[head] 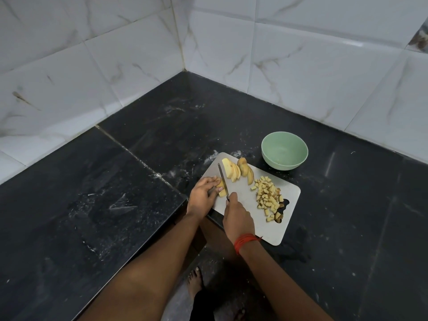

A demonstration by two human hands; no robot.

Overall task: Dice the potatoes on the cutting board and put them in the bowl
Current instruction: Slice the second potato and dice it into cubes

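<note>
Left hand: fingers curled on potato strips, pinning them steady at cutting board left edge.
Right hand: wrapped round knife handle, blade across strips.
Slices: far end, waiting.
Dice: right side.
Bowl: beyond board, empty.

A grey cutting board is laid on a black stone countertop, in a corner enclosed by white marbled wall tiles. A knife is gripped by the right hand, with its blade set against a potato piece that is pinned to the board by the curled fingers of the left hand. Two fans of potato slices are leant together at the board's far edge. A pile of diced potato is heaped on the right part of the board. A pale green bowl is placed just beyond the board. A red thread is tied round the right wrist.
</note>
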